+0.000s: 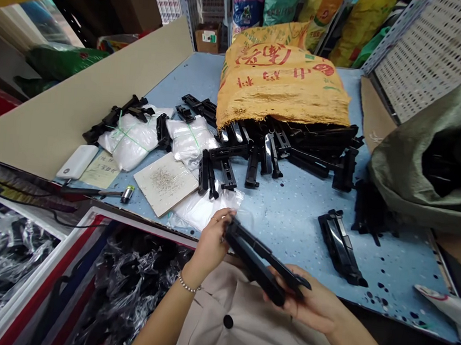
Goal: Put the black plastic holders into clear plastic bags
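Note:
A long black stapler [252, 260] is held across my lap, its two long arms spread apart. My left hand [214, 241] grips its far left end, with the fingertips partly hidden behind it. Around the near right end, my right hand [310, 303] is closed, the thumb by the stapler's tip. On the table to the right lies another black stapler [340, 247] with a shiny metal strip. Beyond my hands, more black staplers [254, 166] spill in a pile from the mouth of a yellow woven sack [281, 86].
Bundles of clear plastic bags [131, 141] lie left on the blue table [287, 209], near a square board [166, 183], a white box [77, 161] and a hammer [105, 192]. A grey-green sack [426, 172] stands right. Below left, a striped bag [57, 286] holds plastic-wrapped black items.

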Demonstrator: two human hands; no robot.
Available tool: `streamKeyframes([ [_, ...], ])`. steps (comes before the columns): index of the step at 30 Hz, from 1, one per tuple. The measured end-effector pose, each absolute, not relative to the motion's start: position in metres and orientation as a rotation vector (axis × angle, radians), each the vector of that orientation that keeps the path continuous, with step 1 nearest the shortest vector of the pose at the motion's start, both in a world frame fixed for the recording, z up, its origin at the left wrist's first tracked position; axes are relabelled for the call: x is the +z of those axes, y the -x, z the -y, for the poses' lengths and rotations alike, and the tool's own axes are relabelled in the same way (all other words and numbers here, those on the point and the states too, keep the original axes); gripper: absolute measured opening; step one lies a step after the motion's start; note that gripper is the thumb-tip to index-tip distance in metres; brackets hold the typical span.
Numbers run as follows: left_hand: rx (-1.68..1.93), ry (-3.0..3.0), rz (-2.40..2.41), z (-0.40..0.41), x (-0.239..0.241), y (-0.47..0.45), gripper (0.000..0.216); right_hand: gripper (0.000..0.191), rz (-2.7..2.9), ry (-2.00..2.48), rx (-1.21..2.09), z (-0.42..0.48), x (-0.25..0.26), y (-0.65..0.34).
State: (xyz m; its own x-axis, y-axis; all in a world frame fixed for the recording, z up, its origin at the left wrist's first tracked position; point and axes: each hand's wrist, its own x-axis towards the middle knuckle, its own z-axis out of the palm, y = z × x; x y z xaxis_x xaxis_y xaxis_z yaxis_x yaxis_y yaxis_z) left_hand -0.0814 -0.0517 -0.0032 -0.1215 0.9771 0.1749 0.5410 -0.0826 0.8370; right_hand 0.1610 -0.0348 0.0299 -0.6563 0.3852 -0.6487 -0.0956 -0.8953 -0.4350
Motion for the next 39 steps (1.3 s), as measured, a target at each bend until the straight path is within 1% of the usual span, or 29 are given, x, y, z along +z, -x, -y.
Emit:
streamKeyframes([
  [3, 1.111, -1.672, -1.706, 0.055, -0.003, 0.081, 0.057, 0.025, 0.296, 1.186, 2.587, 0.042, 0.019, -0.162],
  [5, 1.052, -1.777, -1.722, 0.060, 0.001, 0.078, 0.064, 0.024, 0.268, 1.193, 2.565, 0.040, 0.015, -0.157],
  [7, 0.978, -1.935, -1.695, 0.067, 0.006, 0.070, 0.069, 0.019, 0.384, 1.193, 2.541, 0.034, 0.013, -0.151],
  [9, 0.903, -2.073, -1.591, 0.073, 0.012, 0.058, 0.074, 0.019, 0.575, 1.180, 2.464, 0.027, 0.012, -0.143],
  [11, 0.840, -2.160, -1.428, 0.077, 0.016, 0.047, 0.079, 0.022, 0.767, 1.165, 2.332, 0.021, 0.009, -0.134],
  [13, 0.810, -2.176, -1.308, 0.079, 0.020, 0.040, 0.081, 0.025, 0.973, 1.188, 2.117, 0.019, 0.007, -0.126],
  [16, 0.844, -2.074, -1.288, 0.085, 0.032, 0.047, 0.069, 0.021, 1.371, 1.228, 1.809, 0.022, 0.013, -0.116],
  [18, 0.828, -1.982, -1.357, 0.097, 0.050, 0.067, 0.056, 0.023, 1.671, 1.094, 1.856, 0.023, 0.025, -0.111],
  [20, 0.715, -1.887, -1.491, 0.119, 0.070, 0.097, 0.046, 0.030, 1.908, 0.913, 1.954, 0.015, 0.038, -0.104],
  [21, 0.628, -1.836, -1.567, 0.131, 0.078, 0.115, 0.045, 0.033, 2.000, 0.869, 1.914, 0.007, 0.044, -0.099],
  [22, 0.538, -1.782, -1.643, 0.144, 0.083, 0.134, 0.043, 0.036, 2.081, 0.868, 1.792, -0.005, 0.049, -0.093],
  [24, 0.393, -1.664, -1.804, 0.166, 0.080, 0.172, 0.038, 0.039, 2.232, 0.918, 1.396, -0.033, 0.053, -0.073],
  [25, 0.312, -1.594, -1.887, 0.174, 0.072, 0.189, 0.035, 0.041, 2.310, 0.922, 1.189, -0.047, 0.052, -0.059],
  [27, 0.110, -1.446, -2.063, 0.183, 0.047, 0.218, 0.035, 0.046, 2.498, 0.906, 0.875, -0.073, 0.048, -0.026],
  [29, -0.087, -1.289, -2.245, 0.183, 0.020, 0.234, 0.039, 0.052, 2.685, 0.877, 0.654, -0.089, 0.040, 0.008],
  [30, -0.121, -1.231, -2.310, 0.179, 0.009, 0.236, 0.040, 0.054, 2.776, 0.841, 0.570, -0.094, 0.036, 0.023],
  [31, -0.086, -1.199, -2.352, 0.173, 0.001, 0.234, 0.038, 0.053, 2.857, 0.798, 0.496, -0.098, 0.032, 0.035],
  [32, 0.023, -1.199, -2.366, 0.165, -0.004, 0.228, 0.035, 0.050, 2.920, 0.751, 0.431, -0.101, 0.028, 0.043],
  [34, 0.392, -1.281, -2.320, 0.144, -0.007, 0.205, 0.028, 0.041, 2.987, 0.678, 0.317, -0.108, 0.022, 0.049],
  [36, 0.765, -1.432, -2.213, 0.116, -0.005, 0.172, 0.025, 0.034, 2.992, 0.635, 0.219, -0.119, 0.019, 0.041],
  [37, 0.883, -1.535, -2.139, 0.101, -0.004, 0.155, 0.024, 0.032, 2.985, 0.615, 0.169, -0.126, 0.017, 0.034],
  [39, 1.001, -1.725, -2.029, 0.072, -0.005, 0.124, 0.021, 0.027, 2.978, 0.562, 0.059, -0.141, 0.015, 0.018],
])
